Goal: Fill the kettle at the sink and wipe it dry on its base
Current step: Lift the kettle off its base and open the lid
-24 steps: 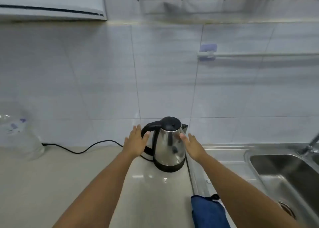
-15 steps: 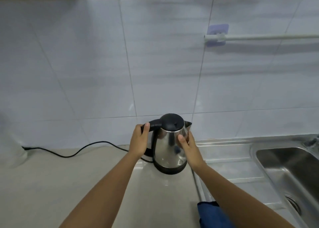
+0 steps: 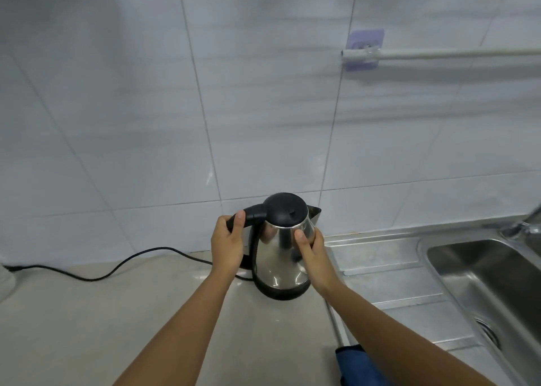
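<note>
A steel kettle (image 3: 278, 257) with a black lid and black handle stands upright on its black base (image 3: 282, 292) on the beige counter, close to the tiled wall. My left hand (image 3: 228, 245) is wrapped around the handle, thumb on top. My right hand (image 3: 310, 251) presses against the kettle's right side, thumb on the steel. The steel sink (image 3: 480, 271) lies to the right, its tap (image 3: 521, 226) at the frame edge. A blue cloth (image 3: 351, 362) lies at the counter's front, partly hidden by my right forearm.
A black power cord (image 3: 117, 271) runs left from the base along the wall. A steel draining board (image 3: 380, 271) sits between kettle and sink. A white rail (image 3: 439, 53) is fixed to the wall above. A pale object (image 3: 6, 280) sits at the far left edge.
Both hands went from hovering open beside the kettle to holding it: the left closed on the handle, the right on the body. The view has tilted down and come closer.
</note>
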Tool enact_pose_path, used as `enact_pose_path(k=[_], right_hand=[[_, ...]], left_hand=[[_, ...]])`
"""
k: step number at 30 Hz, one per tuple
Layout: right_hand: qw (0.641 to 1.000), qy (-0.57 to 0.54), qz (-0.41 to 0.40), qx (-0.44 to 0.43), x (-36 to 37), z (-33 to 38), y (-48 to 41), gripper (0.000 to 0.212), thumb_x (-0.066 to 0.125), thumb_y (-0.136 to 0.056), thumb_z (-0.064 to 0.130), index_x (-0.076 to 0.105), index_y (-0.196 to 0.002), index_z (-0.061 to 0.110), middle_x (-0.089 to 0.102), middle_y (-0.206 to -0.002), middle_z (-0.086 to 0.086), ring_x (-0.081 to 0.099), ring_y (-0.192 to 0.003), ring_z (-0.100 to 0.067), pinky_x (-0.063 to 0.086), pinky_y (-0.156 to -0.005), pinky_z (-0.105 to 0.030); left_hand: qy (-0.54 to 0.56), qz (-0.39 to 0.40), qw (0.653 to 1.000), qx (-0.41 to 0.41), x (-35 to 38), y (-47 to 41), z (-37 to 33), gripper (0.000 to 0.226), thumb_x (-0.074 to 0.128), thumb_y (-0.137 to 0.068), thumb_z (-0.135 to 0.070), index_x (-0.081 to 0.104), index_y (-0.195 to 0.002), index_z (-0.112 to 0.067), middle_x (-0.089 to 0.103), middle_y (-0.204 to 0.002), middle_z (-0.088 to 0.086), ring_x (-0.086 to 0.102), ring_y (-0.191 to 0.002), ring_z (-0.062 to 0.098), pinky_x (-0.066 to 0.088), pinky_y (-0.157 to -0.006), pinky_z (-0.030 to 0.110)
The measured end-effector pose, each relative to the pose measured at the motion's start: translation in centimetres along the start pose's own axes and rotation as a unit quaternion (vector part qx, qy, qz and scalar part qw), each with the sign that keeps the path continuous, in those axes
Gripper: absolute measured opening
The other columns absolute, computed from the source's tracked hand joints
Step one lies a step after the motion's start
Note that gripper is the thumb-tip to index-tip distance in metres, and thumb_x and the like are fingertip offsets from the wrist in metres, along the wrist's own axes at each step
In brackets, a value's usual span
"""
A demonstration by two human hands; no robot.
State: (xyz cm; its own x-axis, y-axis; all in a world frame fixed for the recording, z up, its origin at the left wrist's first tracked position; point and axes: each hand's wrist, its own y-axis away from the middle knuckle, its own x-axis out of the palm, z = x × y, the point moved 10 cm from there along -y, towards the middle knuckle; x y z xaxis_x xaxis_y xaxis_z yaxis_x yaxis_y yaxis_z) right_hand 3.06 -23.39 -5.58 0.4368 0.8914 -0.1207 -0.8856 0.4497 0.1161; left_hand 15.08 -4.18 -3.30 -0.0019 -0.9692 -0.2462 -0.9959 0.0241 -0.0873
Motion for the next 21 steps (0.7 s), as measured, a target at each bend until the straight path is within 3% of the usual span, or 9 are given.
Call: enact_pose_path(k=[3,6,11,14,16,19,21], right_hand=[[1.000,0.006,-0.014,-0.025,-0.2,1.8,0.7,0.040,0.047,-0.081,0.075,0.041,-0.109,0.048,0.059,-0.103,0.025,0.057,-0.097,0.003,0.042,-0.086,-0.022],[0.999,0.006,-0.015,-0.044,-0.6,3.7,2.3,0.026,0.048,-0.087,0.072,0.044,-0.102,0.052,0.057,-0.102,0.027,0.055,-0.097,0.007,0.040,-0.086,-0.023],[0.998,-0.009,-0.009,-0.061,-1.0,5.7,7.4,0.055,0.048,-0.074,0.086,0.040,-0.115,0.050,0.054,-0.110,0.032,0.051,-0.102,0.011,0.040,-0.091,-0.025],[0.998,-0.007,-0.011,-0.063,-1.1,4.8,11.2,0.055,0.044,-0.065,0.093,0.044,-0.103,0.053,0.058,-0.104,0.029,0.054,-0.099,0.010,0.040,-0.082,-0.017],[0.998,-0.012,-0.016,-0.060,-1.3,3.2,13.2,0.062,0.045,-0.058,0.098,0.046,-0.102,0.054,0.061,-0.104,0.025,0.056,-0.102,0.006,0.043,-0.088,-0.021],[0.999,-0.014,0.003,-0.045,-1.0,0.7,16.2,0.072,0.049,-0.068,0.088,0.048,-0.126,0.045,0.064,-0.117,0.010,0.057,-0.110,-0.005,0.043,-0.105,-0.035],[0.999,-0.015,0.010,-0.033,-1.0,-1.0,17.9,0.058,0.050,-0.073,0.078,0.051,-0.119,0.043,0.065,-0.118,0.004,0.058,-0.109,-0.009,0.044,-0.102,-0.035]], left_hand=[[0.017,-0.026,1.000,0.002,-1.2,0.9,-1.4,0.040,0.044,-0.088,-0.064,0.053,-0.091,-0.024,0.059,-0.085,-0.008,0.055,-0.077,0.004,0.037,-0.061,0.018],[0.045,-0.044,0.998,0.010,-2.8,2.4,-3.3,0.038,0.045,-0.087,-0.065,0.051,-0.085,-0.028,0.058,-0.082,-0.008,0.054,-0.075,0.004,0.037,-0.060,0.019],[0.068,-0.061,0.995,0.023,-5.5,7.0,-5.4,0.039,0.047,-0.085,-0.067,0.052,-0.083,-0.028,0.059,-0.082,-0.008,0.055,-0.075,0.004,0.038,-0.061,0.021],[0.065,-0.072,0.995,0.023,-7.0,10.5,-5.0,0.038,0.047,-0.086,-0.065,0.054,-0.083,-0.028,0.061,-0.082,-0.008,0.056,-0.075,0.002,0.037,-0.062,0.021],[0.057,-0.080,0.995,0.021,-7.9,12.8,-4.2,0.038,0.048,-0.085,-0.065,0.055,-0.083,-0.028,0.062,-0.081,-0.009,0.057,-0.072,-0.001,0.037,-0.062,0.020],[0.051,-0.092,0.994,0.011,-9.1,16.4,-2.4,0.044,0.048,-0.083,-0.069,0.058,-0.084,-0.026,0.064,-0.082,-0.009,0.057,-0.072,-0.007,0.038,-0.063,0.021],[0.047,-0.096,0.994,-0.010,-9.7,18.6,-0.9,0.044,0.048,-0.085,-0.066,0.058,-0.084,-0.023,0.064,-0.083,-0.006,0.058,-0.074,-0.001,0.039,-0.064,0.022]])
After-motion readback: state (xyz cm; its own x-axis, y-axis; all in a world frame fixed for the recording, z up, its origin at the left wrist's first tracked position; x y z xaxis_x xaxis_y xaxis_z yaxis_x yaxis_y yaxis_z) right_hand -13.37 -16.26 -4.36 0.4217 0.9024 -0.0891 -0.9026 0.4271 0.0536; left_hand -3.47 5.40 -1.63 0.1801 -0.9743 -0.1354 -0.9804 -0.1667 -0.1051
